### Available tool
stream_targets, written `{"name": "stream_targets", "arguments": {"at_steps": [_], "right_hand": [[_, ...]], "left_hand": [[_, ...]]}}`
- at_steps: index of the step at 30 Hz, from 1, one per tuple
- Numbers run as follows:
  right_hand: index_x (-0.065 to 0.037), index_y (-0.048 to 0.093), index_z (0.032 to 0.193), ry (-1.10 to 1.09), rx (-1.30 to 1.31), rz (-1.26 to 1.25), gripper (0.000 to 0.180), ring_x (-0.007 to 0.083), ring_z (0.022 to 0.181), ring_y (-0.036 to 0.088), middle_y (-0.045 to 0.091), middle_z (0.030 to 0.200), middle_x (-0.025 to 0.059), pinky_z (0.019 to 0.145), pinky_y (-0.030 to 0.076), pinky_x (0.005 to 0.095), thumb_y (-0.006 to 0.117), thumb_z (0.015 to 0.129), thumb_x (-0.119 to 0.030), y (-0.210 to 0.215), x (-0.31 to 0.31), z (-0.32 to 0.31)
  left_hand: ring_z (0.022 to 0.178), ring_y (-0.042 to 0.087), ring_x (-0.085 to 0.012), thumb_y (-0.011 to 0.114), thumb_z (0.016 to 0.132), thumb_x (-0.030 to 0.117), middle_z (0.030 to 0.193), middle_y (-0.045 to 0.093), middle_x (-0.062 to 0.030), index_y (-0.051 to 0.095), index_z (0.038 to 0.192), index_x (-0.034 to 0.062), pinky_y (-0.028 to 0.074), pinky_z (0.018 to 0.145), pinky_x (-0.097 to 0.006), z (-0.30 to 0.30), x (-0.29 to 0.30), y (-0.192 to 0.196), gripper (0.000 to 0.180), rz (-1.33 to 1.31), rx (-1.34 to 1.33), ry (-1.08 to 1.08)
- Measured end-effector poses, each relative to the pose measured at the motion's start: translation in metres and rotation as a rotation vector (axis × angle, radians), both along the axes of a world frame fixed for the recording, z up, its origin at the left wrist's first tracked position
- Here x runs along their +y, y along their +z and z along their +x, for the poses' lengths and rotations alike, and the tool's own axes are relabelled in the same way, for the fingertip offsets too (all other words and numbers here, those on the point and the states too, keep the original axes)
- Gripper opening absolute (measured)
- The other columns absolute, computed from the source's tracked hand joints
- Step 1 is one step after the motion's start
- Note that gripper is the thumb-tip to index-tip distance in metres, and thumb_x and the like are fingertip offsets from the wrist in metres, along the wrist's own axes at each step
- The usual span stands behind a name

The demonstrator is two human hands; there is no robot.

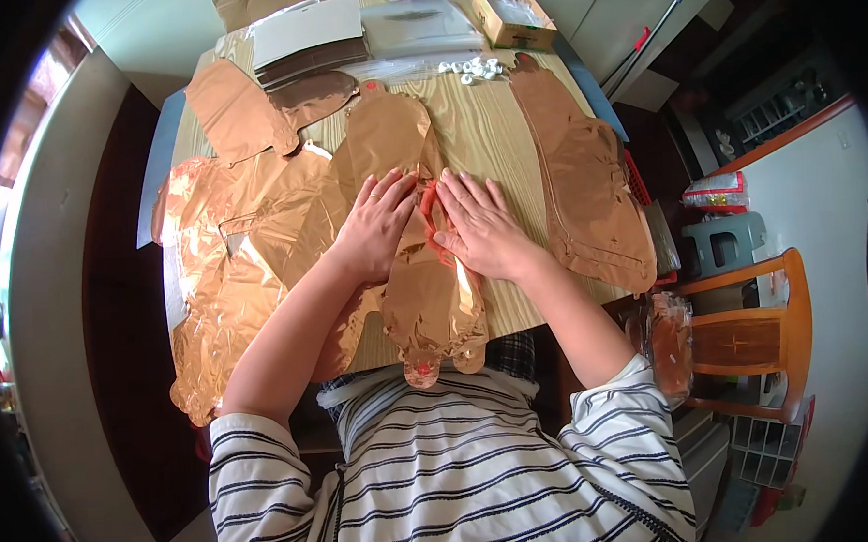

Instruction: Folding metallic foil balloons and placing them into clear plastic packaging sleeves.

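A flat, deflated rose-gold foil balloon [426, 300] lies lengthwise on the wooden table [486, 133], its lower end hanging over the near edge. My left hand [374, 225] rests flat on its left side, fingers spread. My right hand [479, 225] lies flat on its right side, fingers together and pointing away from me. The two hands nearly touch over a reddish strip at the balloon's middle. Neither hand grips anything.
More flattened foil balloons lie in a pile at the left [230, 260] and one at the right [585, 187]. At the far end are white sheets [307, 29], a cardboard box [512, 18] and small white pieces [474, 69]. A wooden chair [756, 334] stands at the right.
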State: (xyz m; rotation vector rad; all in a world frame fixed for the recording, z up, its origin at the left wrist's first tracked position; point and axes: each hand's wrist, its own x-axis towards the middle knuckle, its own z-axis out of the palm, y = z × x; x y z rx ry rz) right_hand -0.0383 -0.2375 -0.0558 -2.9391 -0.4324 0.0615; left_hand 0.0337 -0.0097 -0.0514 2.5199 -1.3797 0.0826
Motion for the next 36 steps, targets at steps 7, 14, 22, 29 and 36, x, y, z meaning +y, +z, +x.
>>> {"name": "stream_targets", "arguments": {"at_steps": [7, 14, 22, 29, 36], "right_hand": [[-0.004, 0.015, 0.163, 0.002, 0.035, -0.024, 0.082, 0.0295, 0.158, 0.009, 0.010, 0.171, 0.0143, 0.127, 0.005, 0.0515, 0.037, 0.105, -0.058, 0.003, -0.001, 0.000], [-0.004, 0.016, 0.163, 0.013, 0.045, -0.007, 0.083, 0.0304, 0.158, 0.008, 0.011, 0.171, 0.0154, 0.126, 0.005, 0.0523, 0.033, 0.105, -0.061, 0.003, -0.003, 0.003], [-0.002, 0.024, 0.161, -0.013, -0.010, 0.009, 0.083, 0.0332, 0.158, 0.010, 0.017, 0.169, 0.0178, 0.126, 0.006, 0.0529, 0.038, 0.102, -0.060, -0.001, 0.000, 0.000], [-0.005, 0.023, 0.162, 0.004, -0.028, 0.001, 0.087, 0.0335, 0.157, 0.012, 0.016, 0.170, 0.0160, 0.126, 0.006, 0.0545, 0.036, 0.101, -0.066, -0.007, -0.002, 0.002], [-0.006, 0.017, 0.163, 0.014, 0.033, -0.024, 0.088, 0.0336, 0.158, 0.009, 0.012, 0.171, 0.0152, 0.127, 0.005, 0.0528, 0.036, 0.101, -0.067, 0.006, 0.000, 0.002]], "left_hand": [[0.152, 0.025, -0.0372, 0.065, 0.073, 0.019, 0.159, 0.035, -0.0182, 0.040, 0.149, -0.0023, 0.016, 0.126, -0.052, 0.003, 0.000, 0.001, 0.083, -0.007, 0.026, -0.018], [0.152, 0.025, -0.0381, 0.070, 0.071, 0.022, 0.158, 0.036, -0.0202, 0.038, 0.150, -0.0037, 0.017, 0.126, -0.053, 0.005, 0.002, 0.006, 0.089, -0.085, 0.123, -0.052], [0.138, 0.046, -0.0407, 0.073, 0.071, 0.017, 0.153, 0.043, -0.0210, 0.043, 0.150, 0.0046, 0.040, 0.115, -0.048, 0.024, 0.007, 0.032, 0.085, -0.113, 0.142, -0.056], [0.131, 0.053, -0.0362, 0.065, 0.089, 0.024, 0.139, 0.058, -0.0165, 0.057, 0.136, 0.0046, 0.040, 0.112, -0.049, 0.038, 0.018, 0.007, 0.052, -0.183, -0.104, 0.107], [0.135, 0.049, -0.0375, 0.065, 0.091, 0.024, 0.141, 0.056, -0.0180, 0.056, 0.137, 0.0045, 0.037, 0.115, -0.049, 0.034, 0.020, -0.013, 0.051, -0.239, -0.112, 0.164]]}}
